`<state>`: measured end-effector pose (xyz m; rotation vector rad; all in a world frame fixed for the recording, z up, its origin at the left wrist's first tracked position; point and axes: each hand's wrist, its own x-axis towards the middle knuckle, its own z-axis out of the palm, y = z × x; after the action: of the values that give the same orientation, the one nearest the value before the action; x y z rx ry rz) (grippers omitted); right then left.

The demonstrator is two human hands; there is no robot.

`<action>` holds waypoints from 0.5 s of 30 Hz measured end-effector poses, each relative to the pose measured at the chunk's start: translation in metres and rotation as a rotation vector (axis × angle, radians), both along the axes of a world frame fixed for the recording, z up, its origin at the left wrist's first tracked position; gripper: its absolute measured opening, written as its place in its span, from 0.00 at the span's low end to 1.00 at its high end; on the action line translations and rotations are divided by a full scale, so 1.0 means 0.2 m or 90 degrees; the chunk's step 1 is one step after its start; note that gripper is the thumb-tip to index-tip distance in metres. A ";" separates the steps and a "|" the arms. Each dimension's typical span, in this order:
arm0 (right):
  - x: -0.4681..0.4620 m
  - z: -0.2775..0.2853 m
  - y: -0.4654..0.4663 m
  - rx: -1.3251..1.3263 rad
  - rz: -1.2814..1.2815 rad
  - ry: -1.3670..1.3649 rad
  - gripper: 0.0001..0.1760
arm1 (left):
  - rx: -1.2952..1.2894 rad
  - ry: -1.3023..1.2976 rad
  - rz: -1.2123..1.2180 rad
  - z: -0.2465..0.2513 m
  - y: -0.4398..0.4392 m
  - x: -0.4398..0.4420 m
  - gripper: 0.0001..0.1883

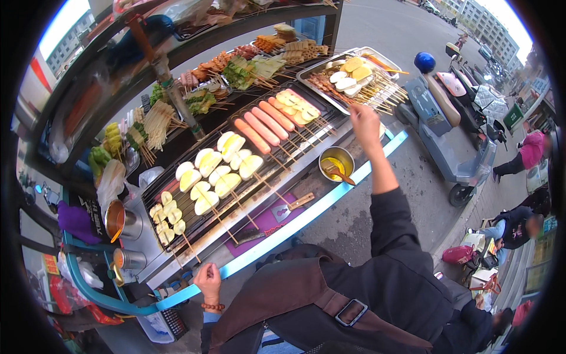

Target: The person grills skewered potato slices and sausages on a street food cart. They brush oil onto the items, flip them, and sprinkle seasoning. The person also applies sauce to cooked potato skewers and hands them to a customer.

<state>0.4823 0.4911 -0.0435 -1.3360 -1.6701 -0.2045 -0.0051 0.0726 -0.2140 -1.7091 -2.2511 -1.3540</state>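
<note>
My left hand (208, 280) is at the cart's blue front rail (305, 216), fingers curled, with nothing visible in them. Just beyond it are the stick ends of skewered potato-like slices (166, 217) on the grill (185, 241). My right hand (365, 126) reaches over the near edge of a metal tray (319, 90). Its fingers are pinched together; whether they hold anything is hidden. Pale steamed-bun-like slices (227, 183), pink sausages (264, 124) and sausage skewers topped with pale slices (295, 106) lie across the grill. Cooked skewers (376, 90) fill the tray.
A metal pot of yellow oil with a brush (336, 163) stands by the rail. A scraper (289, 208) lies on a purple mat. Sauce pots (123, 219) stand left. Raw skewers (234, 66) line the back shelf. A scooter (446, 128) stands at right; people sit farther off.
</note>
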 end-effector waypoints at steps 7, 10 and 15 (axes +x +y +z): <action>0.50 0.10 0.51 -0.262 -0.109 -0.149 0.11 | -0.017 0.027 0.079 -0.02 0.02 0.03 0.03; 0.55 0.01 0.65 -0.294 -0.069 -0.170 0.10 | -0.052 -0.003 0.125 -0.04 0.03 0.03 0.03; 0.58 -0.09 0.74 -0.258 -0.031 -0.185 0.07 | -0.051 0.052 0.138 -0.06 0.03 0.04 0.05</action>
<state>0.5978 0.6401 -0.0606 -1.7129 -1.9973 -0.0931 0.0022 0.0796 -0.2254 -1.4583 -2.3912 -1.1431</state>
